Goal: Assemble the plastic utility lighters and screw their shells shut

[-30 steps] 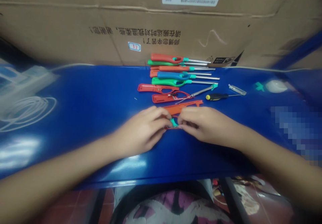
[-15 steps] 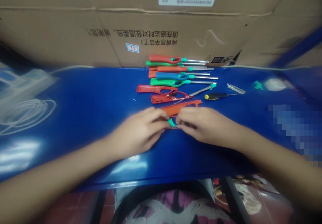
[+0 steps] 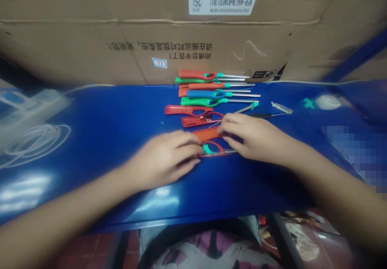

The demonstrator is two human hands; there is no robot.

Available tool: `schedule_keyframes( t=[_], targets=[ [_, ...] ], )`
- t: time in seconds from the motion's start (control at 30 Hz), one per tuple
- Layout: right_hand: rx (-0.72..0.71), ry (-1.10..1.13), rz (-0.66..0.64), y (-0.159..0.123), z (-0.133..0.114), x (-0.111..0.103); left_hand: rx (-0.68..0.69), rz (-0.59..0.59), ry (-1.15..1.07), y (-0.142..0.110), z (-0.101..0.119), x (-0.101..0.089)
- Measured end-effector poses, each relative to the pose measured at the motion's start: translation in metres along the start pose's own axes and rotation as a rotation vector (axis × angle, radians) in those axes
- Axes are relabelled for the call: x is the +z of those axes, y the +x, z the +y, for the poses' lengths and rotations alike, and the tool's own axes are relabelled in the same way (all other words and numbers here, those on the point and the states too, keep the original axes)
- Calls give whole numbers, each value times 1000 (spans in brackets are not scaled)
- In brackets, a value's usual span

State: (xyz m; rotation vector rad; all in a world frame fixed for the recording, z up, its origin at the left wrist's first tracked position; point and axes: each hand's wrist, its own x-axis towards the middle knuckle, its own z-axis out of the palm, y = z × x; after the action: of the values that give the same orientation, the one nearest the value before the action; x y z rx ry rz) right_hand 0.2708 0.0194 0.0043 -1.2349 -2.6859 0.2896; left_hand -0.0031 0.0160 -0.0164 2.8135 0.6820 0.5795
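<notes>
My left hand (image 3: 172, 156), fingers curled, grips the left end of an open orange-red lighter handle half (image 3: 225, 153) that lies on the blue table. A green trigger (image 3: 207, 149) sits in this half beside my left fingertips; its left end is hidden under my fingers. Over its right side, my right hand (image 3: 252, 138) has thumb and fingers closed at the right end of the orange lighter shell (image 3: 206, 134), just behind the opened handle. Farther back lie a red shell half (image 3: 178, 109) and a red half with parts inside (image 3: 192, 121).
Several assembled gas lighters (image 3: 198, 74) lie in a row by the cardboard box (image 3: 136, 31). A dark screwdriver (image 3: 263, 116) and a clear tube (image 3: 281, 107) rest behind my right hand. White cable (image 3: 36, 144) is coiled at left; a white rounded object (image 3: 329, 102) lies right.
My right hand has moved right and back, off the green trigger to the orange shell, partly covering the screwdriver. My left hand stays at the opened handle.
</notes>
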Motion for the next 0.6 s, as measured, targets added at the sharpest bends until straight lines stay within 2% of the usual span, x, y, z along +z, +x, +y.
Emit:
schedule_keyframes(
  t=[0.17, 0.37, 0.47, 0.6],
  targets=[
    [33, -148, -53, 0, 8, -1, 24, 12, 61, 2, -2, -6],
    [19, -273, -44, 2, 6, -4, -29, 43, 140, 3, -8, -12],
    [-18, -231, 44, 2, 2, -6, -48, 82, 175, 5, -11, -15],
    [7, 47, 221, 0, -8, -9, -9, 170, 228, 5, -14, -19]
  ],
)
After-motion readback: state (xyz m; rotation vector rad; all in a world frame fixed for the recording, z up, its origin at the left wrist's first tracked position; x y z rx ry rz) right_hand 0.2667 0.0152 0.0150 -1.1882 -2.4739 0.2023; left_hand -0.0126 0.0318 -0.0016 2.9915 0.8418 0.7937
